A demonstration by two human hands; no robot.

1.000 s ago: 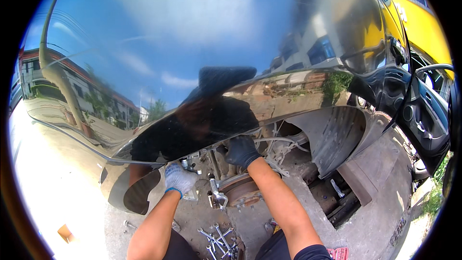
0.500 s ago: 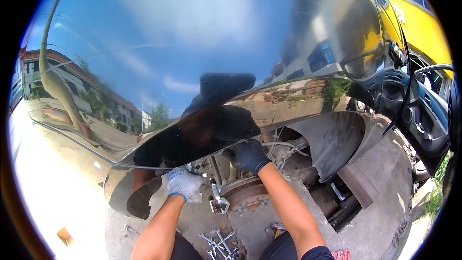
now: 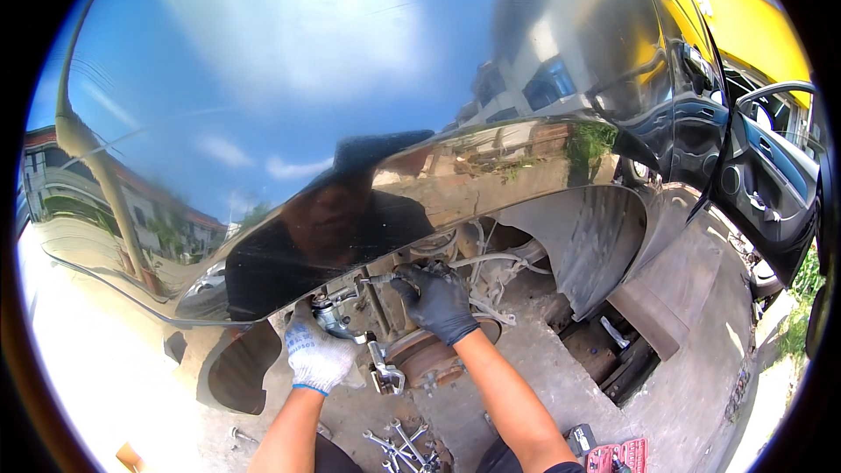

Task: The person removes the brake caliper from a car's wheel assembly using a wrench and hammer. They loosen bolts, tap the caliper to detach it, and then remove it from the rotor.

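Observation:
My left hand [image 3: 317, 352], in a white knit glove, is closed at a silver metal tool or fitting [image 3: 335, 317] under the fender's lower edge. My right hand [image 3: 434, 305], in a black glove, has curled fingers at a small metal rod [image 3: 377, 281] beside an upright shaft; its fingertips are partly hidden. Below both lie a silver bracket-like tool [image 3: 385, 370] and the rusty brake disc [image 3: 425, 352]. Hoses [image 3: 482, 260] run through the wheel well to the right of my right hand. The glossy black car fender [image 3: 342, 79] fills the upper view and reflects the surroundings.
Several wrenches [image 3: 403, 445] and a red socket case [image 3: 618, 460] lie on the concrete below. A square pit [image 3: 600, 359] opens at the right beside a metal plate [image 3: 657, 298]. The open car door [image 3: 762, 166] stands at the far right, and a loose liner [image 3: 587, 236] hangs in the wheel arch.
The view has shifted, showing more of the socket case. The silver tool at my left hand shows more, and a small rod is visible at my right hand's fingers.

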